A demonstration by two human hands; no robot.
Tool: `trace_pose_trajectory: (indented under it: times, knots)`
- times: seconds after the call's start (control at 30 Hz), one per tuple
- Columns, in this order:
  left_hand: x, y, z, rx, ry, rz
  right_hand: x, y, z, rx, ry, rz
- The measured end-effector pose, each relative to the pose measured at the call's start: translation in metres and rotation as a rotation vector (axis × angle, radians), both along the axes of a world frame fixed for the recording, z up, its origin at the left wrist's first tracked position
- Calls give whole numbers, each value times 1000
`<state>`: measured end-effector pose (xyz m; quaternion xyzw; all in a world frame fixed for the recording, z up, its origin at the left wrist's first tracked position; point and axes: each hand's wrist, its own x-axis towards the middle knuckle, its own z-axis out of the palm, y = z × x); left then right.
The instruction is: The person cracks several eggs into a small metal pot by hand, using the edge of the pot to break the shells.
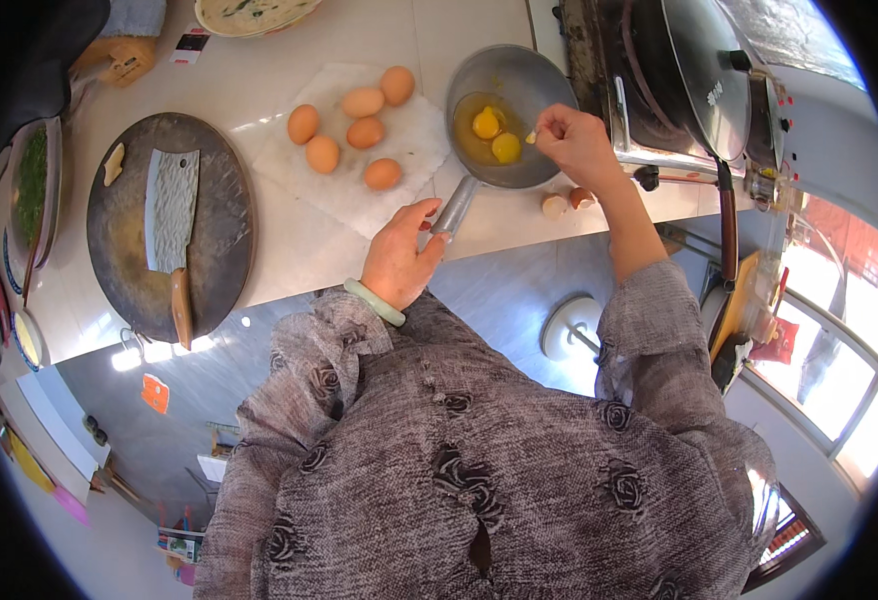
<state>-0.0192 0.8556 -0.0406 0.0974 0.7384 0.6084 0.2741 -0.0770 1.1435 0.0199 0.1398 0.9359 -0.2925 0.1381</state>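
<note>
A round grey metal pan point(512, 177) holds raw egg with two yolks point(487, 123). Over its right rim my right hand point(575, 142) has its fingers closed, with a small pale yellowish piece point(532, 138) at the fingertips; what it is cannot be told. My left hand point(406, 255) is at the end of the pan's metal handle point(457, 206), thumb and forefinger apart; whether it grips the handle is unclear. Several brown eggs point(364, 133) lie on a white sheet point(416, 161) left of the pan. Cracked eggshells point(555, 205) lie below the pan, near the counter's edge.
At left, a cleaver point(171, 210) and a small pale piece of food point(114, 165) lie on a round chopping board point(221, 262). A bowl of pale mixture point(257, 16) stands at the top. The stove point(589, 67) at right carries a lidded wok point(698, 75), its handle projecting over the front edge.
</note>
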Motion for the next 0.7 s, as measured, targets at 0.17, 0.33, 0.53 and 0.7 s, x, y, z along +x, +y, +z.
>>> trace_pose_trajectory:
  times: [0.17,0.33,0.53,0.7]
  knots:
    - [-2,-3,5,-57,-28,-16,-5,-2,18,-272,112,-91]
    - [1,-4,0,-51,-18,-4,-15,0,-2,-749,-25,-347]
    - [5,-11,-2,-59,-5,0,-9,-5,-35,390,-165,208]
    - [-2,-9,2,-67,-32,-3,-16,2,-14,239,-70,133]
